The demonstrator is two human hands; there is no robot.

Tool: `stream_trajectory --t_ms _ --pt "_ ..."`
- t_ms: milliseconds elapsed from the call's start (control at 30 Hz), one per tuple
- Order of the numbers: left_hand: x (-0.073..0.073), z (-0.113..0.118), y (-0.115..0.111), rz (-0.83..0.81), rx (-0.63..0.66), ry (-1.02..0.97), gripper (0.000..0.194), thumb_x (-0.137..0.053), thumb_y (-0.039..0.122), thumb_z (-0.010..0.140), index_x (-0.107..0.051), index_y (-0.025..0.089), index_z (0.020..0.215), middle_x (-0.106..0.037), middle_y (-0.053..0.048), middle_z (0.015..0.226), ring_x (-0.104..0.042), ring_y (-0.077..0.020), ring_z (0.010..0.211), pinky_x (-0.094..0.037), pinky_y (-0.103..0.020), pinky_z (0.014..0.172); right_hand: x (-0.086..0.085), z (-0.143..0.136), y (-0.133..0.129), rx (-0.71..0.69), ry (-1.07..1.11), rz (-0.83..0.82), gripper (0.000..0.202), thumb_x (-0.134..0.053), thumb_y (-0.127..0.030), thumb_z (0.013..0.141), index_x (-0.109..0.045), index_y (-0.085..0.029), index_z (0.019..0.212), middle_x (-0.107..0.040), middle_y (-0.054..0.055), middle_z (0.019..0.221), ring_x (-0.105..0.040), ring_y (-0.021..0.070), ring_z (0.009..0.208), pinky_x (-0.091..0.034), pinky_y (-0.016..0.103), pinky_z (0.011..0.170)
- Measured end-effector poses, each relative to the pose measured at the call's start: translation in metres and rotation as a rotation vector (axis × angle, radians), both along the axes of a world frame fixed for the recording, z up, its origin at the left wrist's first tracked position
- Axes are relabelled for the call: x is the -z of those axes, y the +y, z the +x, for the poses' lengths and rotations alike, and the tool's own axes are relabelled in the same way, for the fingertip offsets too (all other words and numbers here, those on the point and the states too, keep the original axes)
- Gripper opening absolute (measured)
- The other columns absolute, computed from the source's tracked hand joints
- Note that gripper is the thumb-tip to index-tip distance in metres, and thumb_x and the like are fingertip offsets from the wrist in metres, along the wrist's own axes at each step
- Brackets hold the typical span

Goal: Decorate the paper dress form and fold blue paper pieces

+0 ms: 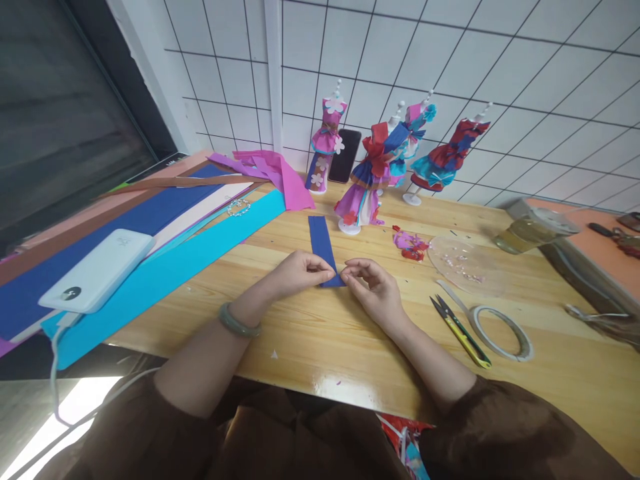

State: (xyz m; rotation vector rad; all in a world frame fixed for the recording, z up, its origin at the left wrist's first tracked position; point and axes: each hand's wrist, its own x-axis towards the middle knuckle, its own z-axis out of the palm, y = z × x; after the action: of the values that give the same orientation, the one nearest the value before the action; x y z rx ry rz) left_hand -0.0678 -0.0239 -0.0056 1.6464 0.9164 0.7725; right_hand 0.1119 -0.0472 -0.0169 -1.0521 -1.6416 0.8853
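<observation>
A strip of dark blue crepe paper (321, 237) lies on the wooden table, running away from me. My left hand (306, 270) pinches the strip's near end, thumb and forefinger together. Just to its right, my right hand (371, 288) pinches the near right corner of the same strip, its other fingers curled. The fingertips of both hands are close to each other over the paper. Behind the strip stands a small dress form (370, 177) clothed in red, blue and purple paper.
More dressed forms (450, 157) and a phone (345, 157) stand by the tiled wall. Colored paper sheets (225, 230) and a white power bank (97, 270) lie left. Thread snips (460, 333), a tape roll (503, 333), a clear dish (467, 267) and a cup (535, 230) are right.
</observation>
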Motion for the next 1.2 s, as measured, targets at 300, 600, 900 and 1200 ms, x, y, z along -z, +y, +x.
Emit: stream_trajectory --t_ms 300,600,900,1200 --pt "0.0000 -0.0016 0.0012 0.011 -0.019 0.008 0.027 -0.053 0.035 0.071 -0.064 0.010 0.077 -0.063 -0.004 0.069 -0.055 -0.0124 0.066 -0.042 -0.023 0.061 0.0007 0.0021 0.0013 -0.027 -0.031 -0.087 0.023 -0.058 -0.035 0.073 -0.059 -0.019 0.088 -0.059 0.004 0.076 -0.054 0.0139 0.068 -0.045 0.026 0.064" --pt "0.0028 -0.0019 0.0051 -0.014 -0.048 -0.081 0.028 -0.056 0.027 0.070 -0.063 0.012 0.093 -0.064 -0.006 0.083 -0.057 -0.0125 0.076 -0.043 -0.023 0.069 0.0014 0.0032 0.0028 -0.037 -0.054 -0.022 0.015 -0.055 -0.029 0.075 -0.063 -0.020 0.085 -0.062 0.004 0.082 -0.055 0.0145 0.071 -0.043 0.027 0.067" --pt "0.0034 -0.0017 0.0056 -0.053 -0.037 -0.187 0.021 -0.055 0.023 0.070 -0.060 0.012 0.088 -0.056 0.000 0.067 -0.051 -0.0073 0.060 -0.039 -0.019 0.056 -0.0001 0.0042 0.0022 -0.076 -0.143 0.040 0.018 -0.055 -0.026 0.076 -0.065 -0.020 0.090 -0.061 0.006 0.084 -0.055 0.0165 0.078 -0.043 0.030 0.072" --pt "0.0023 -0.0037 0.0057 -0.053 -0.018 -0.102 0.021 -0.051 0.021 0.071 -0.063 0.012 0.085 -0.060 -0.003 0.073 -0.051 -0.0075 0.060 -0.040 -0.020 0.059 0.0042 0.0046 0.0049 -0.006 -0.186 0.075 0.017 -0.058 -0.027 0.074 -0.066 -0.018 0.087 -0.060 0.004 0.078 -0.053 0.0135 0.069 -0.044 0.028 0.066"
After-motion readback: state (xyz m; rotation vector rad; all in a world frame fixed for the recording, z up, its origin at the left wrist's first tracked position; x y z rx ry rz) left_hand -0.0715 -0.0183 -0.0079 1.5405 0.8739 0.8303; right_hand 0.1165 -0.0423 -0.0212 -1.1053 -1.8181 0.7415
